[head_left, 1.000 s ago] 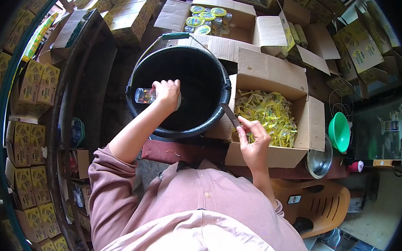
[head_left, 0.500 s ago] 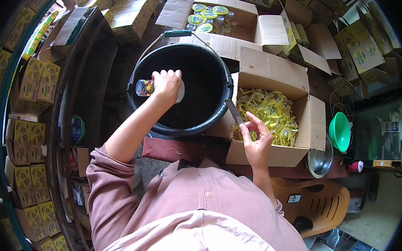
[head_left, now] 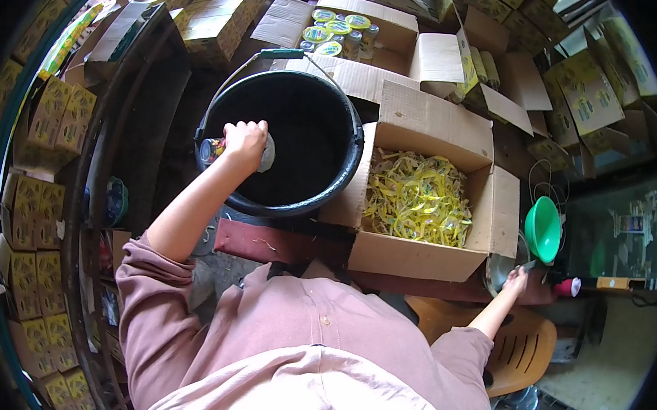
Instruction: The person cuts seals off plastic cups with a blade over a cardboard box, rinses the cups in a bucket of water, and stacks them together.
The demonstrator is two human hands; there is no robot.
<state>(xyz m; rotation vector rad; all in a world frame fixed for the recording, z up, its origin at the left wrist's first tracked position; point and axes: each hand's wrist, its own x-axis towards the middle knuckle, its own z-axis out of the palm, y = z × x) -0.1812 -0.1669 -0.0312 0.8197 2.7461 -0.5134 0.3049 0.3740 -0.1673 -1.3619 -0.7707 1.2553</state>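
Observation:
My left hand (head_left: 246, 144) is wrapped round a small clear cup with a colourful printed label (head_left: 212, 150), held on its side over the left part of a large black bucket (head_left: 318, 193). A pale round end of the cup shows past my fingers. Far to the right, my right hand (head_left: 517, 281) is closed on a narrow dark blade (head_left: 530, 264), small in this view. It is beside a tilted green plastic bowl (head_left: 543, 229) and in front of a metal bowl (head_left: 496, 271), which it partly hides.
An open carton (head_left: 416, 258) of yellow plastic strips (head_left: 419, 200) stands right of the bucket. Behind is a carton with several yellow-lidded cups (head_left: 338, 27). Boxes are stacked along the left shelf (head_left: 90, 188). An orange plastic chair (head_left: 521, 344) stands at lower right.
My right hand has moved from the front of the strip carton rightward to the bowls, still with the blade. My left hand keeps the cup over the bucket; the whole view has shifted slightly.

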